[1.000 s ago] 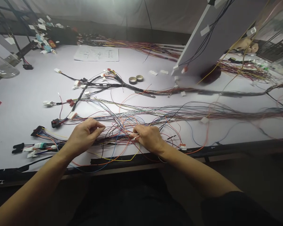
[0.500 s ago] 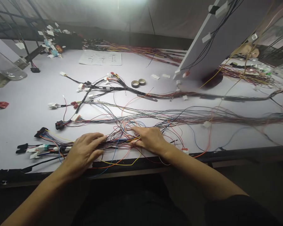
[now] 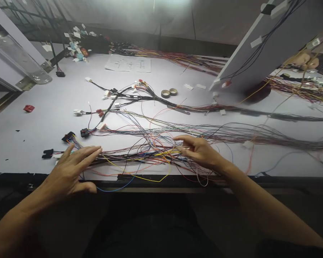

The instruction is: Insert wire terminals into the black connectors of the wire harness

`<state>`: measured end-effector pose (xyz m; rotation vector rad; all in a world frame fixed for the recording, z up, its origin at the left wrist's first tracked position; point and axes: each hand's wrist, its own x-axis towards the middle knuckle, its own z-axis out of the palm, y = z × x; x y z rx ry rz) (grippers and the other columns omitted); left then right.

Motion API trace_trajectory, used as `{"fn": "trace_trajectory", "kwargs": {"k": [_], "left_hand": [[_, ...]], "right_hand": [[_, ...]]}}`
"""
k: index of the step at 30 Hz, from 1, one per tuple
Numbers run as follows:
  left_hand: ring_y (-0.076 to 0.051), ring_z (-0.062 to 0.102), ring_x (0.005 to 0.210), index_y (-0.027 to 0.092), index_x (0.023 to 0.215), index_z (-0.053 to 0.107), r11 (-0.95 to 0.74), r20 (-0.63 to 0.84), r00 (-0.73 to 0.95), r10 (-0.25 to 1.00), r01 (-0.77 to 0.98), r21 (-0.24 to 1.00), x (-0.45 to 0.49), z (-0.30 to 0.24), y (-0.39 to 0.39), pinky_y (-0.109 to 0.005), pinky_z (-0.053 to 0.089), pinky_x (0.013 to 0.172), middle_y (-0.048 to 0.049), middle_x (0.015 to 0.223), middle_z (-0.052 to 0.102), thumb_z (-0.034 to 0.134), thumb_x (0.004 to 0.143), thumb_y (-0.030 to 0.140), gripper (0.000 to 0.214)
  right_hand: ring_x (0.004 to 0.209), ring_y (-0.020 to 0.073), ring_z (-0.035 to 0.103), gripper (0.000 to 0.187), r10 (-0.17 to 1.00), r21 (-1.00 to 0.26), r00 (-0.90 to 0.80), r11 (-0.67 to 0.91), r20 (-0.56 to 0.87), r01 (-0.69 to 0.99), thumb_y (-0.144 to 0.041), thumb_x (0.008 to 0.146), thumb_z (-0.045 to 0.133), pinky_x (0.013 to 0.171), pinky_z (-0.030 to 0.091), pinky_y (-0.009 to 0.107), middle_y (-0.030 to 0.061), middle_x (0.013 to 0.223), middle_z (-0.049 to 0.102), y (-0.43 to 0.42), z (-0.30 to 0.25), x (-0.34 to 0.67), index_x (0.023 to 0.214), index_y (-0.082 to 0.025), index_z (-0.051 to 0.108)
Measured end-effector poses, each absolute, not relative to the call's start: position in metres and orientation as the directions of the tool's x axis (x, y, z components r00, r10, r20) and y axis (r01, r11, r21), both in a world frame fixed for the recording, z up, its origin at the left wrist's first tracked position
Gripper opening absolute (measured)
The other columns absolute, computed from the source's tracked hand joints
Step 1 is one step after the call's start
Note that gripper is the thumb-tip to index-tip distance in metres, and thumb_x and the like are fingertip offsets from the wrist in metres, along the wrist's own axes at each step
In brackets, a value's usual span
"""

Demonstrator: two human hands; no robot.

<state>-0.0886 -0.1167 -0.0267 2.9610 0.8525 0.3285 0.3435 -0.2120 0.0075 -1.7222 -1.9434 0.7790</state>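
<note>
A tangle of thin coloured wires (image 3: 150,148) lies across the near part of the white table (image 3: 37,125). My left hand (image 3: 70,172) lies flat with fingers stretched out, pressing on the wire bundle near the table's front edge, just right of several black and white connectors (image 3: 70,138). My right hand (image 3: 200,152) hovers over the wires further right, fingers extended leftward, thumb and forefinger close together around a thin wire. A yellow wire (image 3: 140,175) loops between the two hands at the table edge.
A taped black harness (image 3: 129,95) with white connectors lies mid-table. Two tape rolls (image 3: 169,93) sit behind it, a printed sheet (image 3: 128,63) further back. A tilted white board (image 3: 271,46) stands at the right. A small red part (image 3: 28,108) lies at the left.
The view has shifted right. My left hand opened from a pinch, flattened and slid left along the bundle. My right hand moved right and stretched its fingers out over the wires.
</note>
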Motion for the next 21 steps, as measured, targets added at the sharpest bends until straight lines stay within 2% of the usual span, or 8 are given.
{"fn": "trace_trajectory", "kwargs": {"k": [3,6,9,11,13,17,19,21], "left_hand": [[-0.038,0.045,0.131,0.025,0.155,0.014,-0.828,0.163,0.813,0.560,0.559,0.056,-0.107,-0.021,-0.120,-0.068,0.013,0.111,-0.0150,0.149,0.044,0.035,0.071,0.087,0.107],[-0.040,0.043,0.133,0.023,0.155,0.010,-0.791,0.093,0.789,0.607,0.611,-0.021,-0.132,-0.019,-0.119,-0.068,0.007,0.111,-0.0193,0.149,0.043,0.044,0.069,0.086,0.112],[-0.041,0.042,0.134,0.022,0.156,0.008,-0.751,0.098,0.752,0.652,0.658,-0.059,-0.154,-0.016,-0.118,-0.065,0.005,0.113,-0.0219,0.148,0.044,0.052,0.070,0.081,0.113],[-0.040,0.040,0.135,0.021,0.156,0.008,-0.730,0.131,0.730,0.671,0.681,-0.058,-0.158,-0.015,-0.117,-0.064,0.006,0.113,-0.0222,0.149,0.042,0.052,0.071,0.080,0.112],[-0.040,0.037,0.137,0.021,0.156,0.007,-0.741,0.148,0.738,0.658,0.670,-0.045,-0.148,-0.016,-0.116,-0.063,0.005,0.114,-0.0221,0.150,0.040,0.052,0.071,0.079,0.113],[-0.039,0.034,0.140,0.016,0.155,0.014,-0.812,0.172,0.799,0.576,0.584,0.000,-0.096,-0.025,-0.112,-0.061,0.002,0.115,-0.0221,0.149,0.042,0.054,0.072,0.077,0.111],[-0.034,0.044,0.132,0.015,0.150,0.030,-0.833,0.200,0.814,0.546,0.552,0.028,-0.069,-0.033,-0.110,-0.059,0.010,0.115,-0.0200,0.140,0.053,0.051,0.082,0.067,0.088],[-0.031,0.054,0.118,0.015,0.134,0.053,-0.829,0.241,0.796,0.555,0.553,0.081,-0.050,-0.040,-0.110,-0.054,0.029,0.109,-0.0170,0.124,0.062,0.053,0.086,0.057,0.064]], "right_hand": [[0.061,0.0116,0.057,0.036,0.993,-0.570,-0.105,0.112,0.045,0.814,-0.020,0.086,0.051,0.058,0.038,0.023,0.0007,0.079,0.069,-0.216,0.025,0.347,0.120,-0.021,0.065],[0.076,0.0176,0.066,0.037,0.981,-0.289,-0.157,0.183,0.112,0.940,-0.016,0.082,0.050,0.062,0.041,0.026,0.0029,0.099,0.074,-0.218,0.034,0.352,0.112,-0.025,0.069],[0.071,0.0234,0.068,0.036,0.985,0.005,-0.089,0.090,0.145,0.996,-0.021,0.083,0.050,0.055,0.037,0.028,0.0051,0.094,0.076,-0.217,0.035,0.364,0.111,-0.027,0.071],[0.065,0.0252,0.067,0.035,0.992,0.117,-0.023,0.008,0.127,0.993,-0.025,0.083,0.052,0.052,0.033,0.028,0.0057,0.086,0.076,-0.216,0.034,0.366,0.113,-0.027,0.070],[0.065,0.0254,0.068,0.035,0.998,0.150,-0.022,0.013,0.064,0.989,-0.026,0.084,0.054,0.051,0.030,0.028,0.0040,0.085,0.077,-0.214,0.034,0.357,0.115,-0.030,0.069],[0.071,0.0220,0.069,0.033,0.990,0.119,-0.122,0.131,-0.078,0.984,-0.022,0.088,0.048,0.052,0.027,0.027,0.0001,0.092,0.077,-0.209,0.036,0.320,0.112,-0.033,0.068],[0.073,0.0218,0.069,0.031,0.987,0.139,-0.093,0.112,-0.134,0.984,-0.021,0.089,0.047,0.052,0.025,0.027,0.0003,0.094,0.076,-0.205,0.035,0.313,0.108,-0.032,0.068],[0.073,0.0229,0.068,0.027,0.983,0.189,0.015,0.020,-0.182,0.982,-0.025,0.090,0.045,0.052,0.023,0.028,0.0019,0.093,0.076,-0.203,0.032,0.324,0.103,-0.030,0.068]]}}
